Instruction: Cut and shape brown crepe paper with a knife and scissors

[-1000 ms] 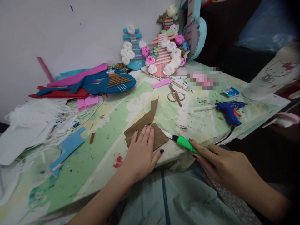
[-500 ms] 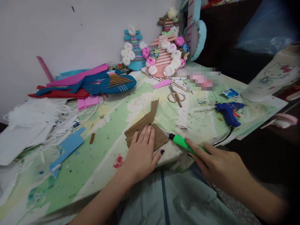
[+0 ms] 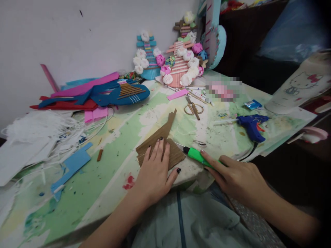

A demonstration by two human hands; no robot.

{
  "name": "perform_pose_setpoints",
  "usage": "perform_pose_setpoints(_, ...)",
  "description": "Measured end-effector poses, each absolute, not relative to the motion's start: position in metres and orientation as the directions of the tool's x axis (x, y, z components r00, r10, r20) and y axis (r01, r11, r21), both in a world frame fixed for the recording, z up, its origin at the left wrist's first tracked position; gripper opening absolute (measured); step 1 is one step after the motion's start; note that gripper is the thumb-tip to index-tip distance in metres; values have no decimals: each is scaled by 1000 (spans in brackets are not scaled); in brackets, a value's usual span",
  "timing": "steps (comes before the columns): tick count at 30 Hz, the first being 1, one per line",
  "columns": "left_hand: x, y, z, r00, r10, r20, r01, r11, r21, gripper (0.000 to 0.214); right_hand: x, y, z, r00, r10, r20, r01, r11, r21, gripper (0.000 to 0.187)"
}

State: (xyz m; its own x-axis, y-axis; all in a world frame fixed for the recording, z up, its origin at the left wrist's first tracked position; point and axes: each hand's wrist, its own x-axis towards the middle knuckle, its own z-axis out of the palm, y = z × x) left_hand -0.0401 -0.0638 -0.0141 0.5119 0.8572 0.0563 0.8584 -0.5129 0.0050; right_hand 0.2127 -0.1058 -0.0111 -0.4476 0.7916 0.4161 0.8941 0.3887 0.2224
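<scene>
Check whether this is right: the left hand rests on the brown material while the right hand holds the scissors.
One part is wrong: the right hand holds the green-handled cutter, not the scissors, which lie on the table, as the head view shows. The left hand does rest on the brown material.

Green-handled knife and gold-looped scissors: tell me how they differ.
The knife has a bright green handle; the scissors have gold-coloured loops. The knife is in the right hand; the scissors lie on the table, untouched. Both are cutting tools.
</scene>
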Motion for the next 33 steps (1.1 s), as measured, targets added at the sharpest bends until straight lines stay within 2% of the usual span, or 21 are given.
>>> perform_pose_setpoints(11,-41,-63,-13,509,861,24,861,-509,14,73,219,-101,-13,-472,775,421,882,424,207,43)
perform_pose_setpoints(19,-40,-63,-14,505,863,33,863,-505,11,73,219,-101,-12,-440,816,375,898,411,158,45)
perform_pose_setpoints(26,-41,-64,-15,514,856,52,857,-515,4,72,215,-94,-10,-444,824,352,896,405,182,43)
perform_pose_setpoints(31,-41,-64,-16,519,853,61,854,-520,10,72,235,-94,-9,-359,859,366,932,307,194,46)
perform_pose_setpoints(33,-41,-63,-16,516,855,50,856,-517,17,72,242,-96,-10,-365,857,363,930,322,174,46)
